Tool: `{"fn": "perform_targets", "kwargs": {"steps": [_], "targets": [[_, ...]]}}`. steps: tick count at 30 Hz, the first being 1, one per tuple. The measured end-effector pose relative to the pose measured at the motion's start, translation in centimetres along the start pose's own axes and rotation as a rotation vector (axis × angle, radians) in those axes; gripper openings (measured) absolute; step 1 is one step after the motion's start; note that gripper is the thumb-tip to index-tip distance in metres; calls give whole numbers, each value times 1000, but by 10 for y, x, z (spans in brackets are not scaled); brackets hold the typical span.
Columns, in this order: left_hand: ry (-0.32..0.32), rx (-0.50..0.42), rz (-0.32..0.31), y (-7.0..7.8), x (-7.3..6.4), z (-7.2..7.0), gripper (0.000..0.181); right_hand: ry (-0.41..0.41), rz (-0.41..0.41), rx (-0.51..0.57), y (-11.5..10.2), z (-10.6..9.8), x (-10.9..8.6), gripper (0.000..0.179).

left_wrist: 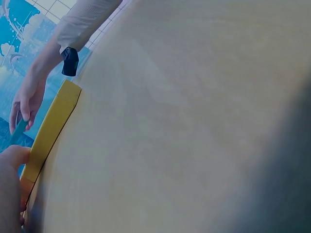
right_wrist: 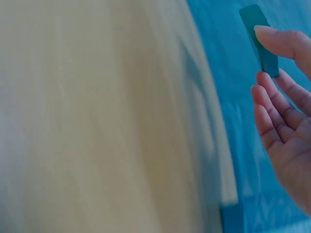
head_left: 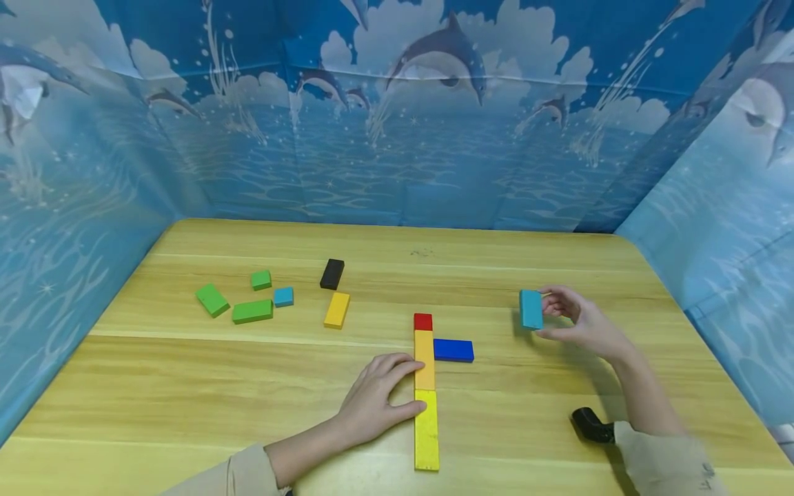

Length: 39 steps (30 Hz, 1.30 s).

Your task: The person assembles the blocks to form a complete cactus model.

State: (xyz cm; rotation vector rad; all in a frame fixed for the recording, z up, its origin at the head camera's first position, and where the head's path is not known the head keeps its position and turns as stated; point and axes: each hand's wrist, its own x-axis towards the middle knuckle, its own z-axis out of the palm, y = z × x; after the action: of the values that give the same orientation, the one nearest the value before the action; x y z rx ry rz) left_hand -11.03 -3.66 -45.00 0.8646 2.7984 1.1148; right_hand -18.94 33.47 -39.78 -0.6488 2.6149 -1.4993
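My right hand [head_left: 579, 322] pinches a light blue block [head_left: 531, 309] between thumb and fingers, raised above the table on the right. In the right wrist view the thumb lies on one face of this block [right_wrist: 252, 20], with fingertips at its lower end. Near the middle, my left hand [head_left: 377, 394] rests on a straight row of blocks. Its index fingertip touches the orange block [head_left: 424, 344], and its thumb touches the long yellow block [head_left: 426, 441]. A red block [head_left: 423, 322] tops the row. Against the orange block's right side lies a dark blue block [head_left: 453, 350].
Left of the row lie an amber block [head_left: 337, 311], a black block [head_left: 332, 274], a small blue block [head_left: 283, 297] and several green blocks [head_left: 253, 311]. A black wrist device [head_left: 592, 425] sits by the right sleeve. Dolphin-printed curtains [head_left: 397, 172] surround the wooden table [head_left: 186, 399].
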Motion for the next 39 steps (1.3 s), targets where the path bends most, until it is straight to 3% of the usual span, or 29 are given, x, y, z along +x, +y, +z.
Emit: {"fn": "perform_targets", "kwargs": {"steps": [6,18,27,39], "targets": [[1,12,3,0,-1,0,52,-60,38,15,-2,28,19,63],[-12,7,-9,1,-1,-1,52,-83,80,18,-2,63,39,65],[-4,0,0,0,0,0,50,-89,77,-37,-6,75,43,63],[-13,2,-11,2,0,-1,51,-170,105,-12,-4,75,44,61]]}}
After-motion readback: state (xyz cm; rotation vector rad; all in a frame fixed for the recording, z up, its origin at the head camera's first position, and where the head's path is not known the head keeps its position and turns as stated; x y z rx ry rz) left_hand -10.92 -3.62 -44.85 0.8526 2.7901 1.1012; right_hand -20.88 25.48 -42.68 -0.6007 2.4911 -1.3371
